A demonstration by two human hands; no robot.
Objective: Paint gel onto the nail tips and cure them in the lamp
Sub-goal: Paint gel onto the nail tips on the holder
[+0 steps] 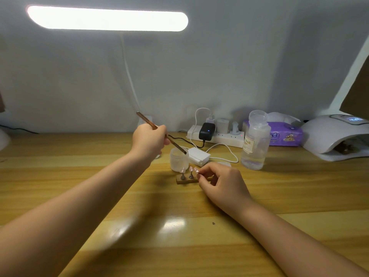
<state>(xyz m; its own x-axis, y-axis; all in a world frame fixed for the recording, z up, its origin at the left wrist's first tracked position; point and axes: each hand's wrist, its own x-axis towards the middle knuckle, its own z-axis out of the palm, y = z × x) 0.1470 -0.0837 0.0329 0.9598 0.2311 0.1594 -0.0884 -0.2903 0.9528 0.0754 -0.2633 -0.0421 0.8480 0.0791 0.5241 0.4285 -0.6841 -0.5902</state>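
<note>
on the near part of the wooden tabletop (99, 176) two bare forearms reach in, one from each lower corner, and one small dark speck (213, 223) lies between them. a little farther, the right hand (221, 182) has its fingers curled in a pinching grip on one nail tip stand (197, 172) at the right end of a small brown holder block (184, 180). on that block two more stands (186, 174) are upright, each carrying one pale nail tip, so three tips can be counted in all; whether the hand hides more, i cannot tell. just behind the block stands one frosted jar (178, 161), open at the top. the left hand (148, 140) has a closed grip round one copper-coloured brush (153, 126), tilted so its dark end dips at the jar's rim. right of the jar lies one white box (198, 155), and farther right one clear bottle (254, 144) with a label. at the far edge sit one white power strip (219, 137) with one black adapter and three white plugs, one purple tissue pack (285, 135), and at far right one white curing lamp (335, 136), its display lit. one bright light bar (107, 18) glows overhead.
</note>
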